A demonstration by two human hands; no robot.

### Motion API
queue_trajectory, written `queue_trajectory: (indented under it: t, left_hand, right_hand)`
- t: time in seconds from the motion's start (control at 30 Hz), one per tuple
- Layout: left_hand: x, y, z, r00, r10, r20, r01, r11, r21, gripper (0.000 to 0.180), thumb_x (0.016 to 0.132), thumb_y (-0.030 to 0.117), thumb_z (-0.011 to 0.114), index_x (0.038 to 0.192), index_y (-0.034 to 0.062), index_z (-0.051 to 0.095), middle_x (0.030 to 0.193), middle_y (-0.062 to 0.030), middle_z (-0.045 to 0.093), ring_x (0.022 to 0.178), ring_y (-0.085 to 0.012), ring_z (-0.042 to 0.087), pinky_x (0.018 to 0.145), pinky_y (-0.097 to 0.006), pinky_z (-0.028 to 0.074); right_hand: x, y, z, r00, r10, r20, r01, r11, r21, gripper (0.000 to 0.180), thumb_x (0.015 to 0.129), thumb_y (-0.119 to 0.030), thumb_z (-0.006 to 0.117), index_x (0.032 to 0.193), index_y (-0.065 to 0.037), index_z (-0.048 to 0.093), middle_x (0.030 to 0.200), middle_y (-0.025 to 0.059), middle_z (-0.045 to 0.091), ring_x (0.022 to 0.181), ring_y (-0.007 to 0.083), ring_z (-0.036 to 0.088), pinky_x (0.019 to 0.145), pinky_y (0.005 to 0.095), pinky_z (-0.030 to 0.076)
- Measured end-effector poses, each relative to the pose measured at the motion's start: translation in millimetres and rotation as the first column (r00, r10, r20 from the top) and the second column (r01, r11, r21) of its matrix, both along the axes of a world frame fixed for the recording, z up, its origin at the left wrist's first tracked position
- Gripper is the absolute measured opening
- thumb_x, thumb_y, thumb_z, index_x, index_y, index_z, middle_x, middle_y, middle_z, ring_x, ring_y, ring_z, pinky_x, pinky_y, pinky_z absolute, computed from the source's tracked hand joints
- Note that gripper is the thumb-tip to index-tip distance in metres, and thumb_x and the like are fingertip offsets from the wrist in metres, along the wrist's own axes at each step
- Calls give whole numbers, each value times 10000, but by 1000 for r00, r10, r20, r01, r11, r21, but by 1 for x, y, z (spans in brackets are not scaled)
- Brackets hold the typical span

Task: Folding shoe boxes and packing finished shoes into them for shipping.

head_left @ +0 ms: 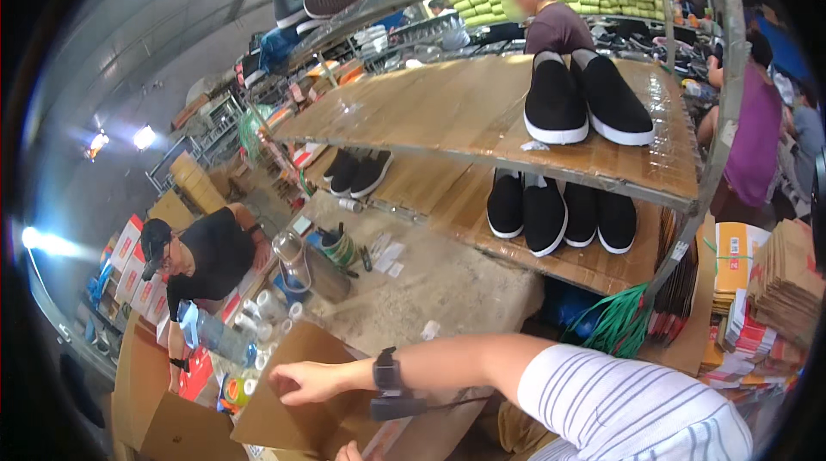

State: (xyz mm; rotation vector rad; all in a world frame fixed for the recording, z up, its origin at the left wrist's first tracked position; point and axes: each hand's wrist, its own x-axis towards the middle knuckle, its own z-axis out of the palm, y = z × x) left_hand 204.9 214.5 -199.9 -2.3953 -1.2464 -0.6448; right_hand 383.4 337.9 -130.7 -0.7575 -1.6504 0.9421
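My right arm, in a striped sleeve and with a black band at the wrist, reaches left across the worktable (465, 293). Over a brown cardboard box (331, 423) hovers my right hand (308, 382), fingers loosely bent and apart, with nothing visible in them. It is close to the box's raised wall; whether it touches the cardboard I cannot tell. Only some fingers of my left hand (348, 452) show at the lower edge of the picture, near the same box. What they grip, if anything, is hidden. Another open cardboard carton (194, 431) lies to the left.
Black slip-on shoes (551, 104) stand on the rack's upper shelf (413, 108); more shoes (542, 216) are below. Across the table a person (215, 255) in black leans beside a large water bottle (219, 336). Green ties (615, 319) hang near the rack post. Stacked cardboard (785, 276) is at right.
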Motion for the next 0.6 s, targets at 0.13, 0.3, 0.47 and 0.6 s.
queue_trajectory:
  t: [0.13,0.3,0.47,0.6]
  left_hand:
    - [-10,14,-15,993,74,-91,-86,988,-132,246,782,334,619,889,114,647,821,-95,659,753,-267,625,828,-431,436]
    - [24,37,-6,992,107,-65,-116,982,-152,287,830,373,550,671,148,630,654,-87,648,597,-259,622,750,-408,448]
    - [38,46,-6,995,99,31,-89,971,-220,232,792,373,605,800,142,626,708,-84,655,640,-270,632,681,-416,469]
    - [27,40,-8,992,105,67,-89,974,-210,266,766,376,633,902,149,611,752,-75,651,684,-279,638,656,-415,481]
  right_hand:
    - [53,-45,3,892,46,449,-150,968,201,417,772,-274,647,1083,-12,553,1024,173,583,974,320,550,839,395,451]
    - [189,-94,103,162,-413,896,144,908,392,290,780,-299,635,1026,-146,642,1177,109,552,990,300,585,796,420,497]
    - [366,-161,224,-439,-325,838,802,280,528,367,786,-411,580,913,-81,680,879,162,659,826,311,638,690,415,498]
    - [406,-249,187,-712,-306,632,697,-206,686,484,773,-539,549,930,-105,694,988,161,653,953,312,615,798,441,474]
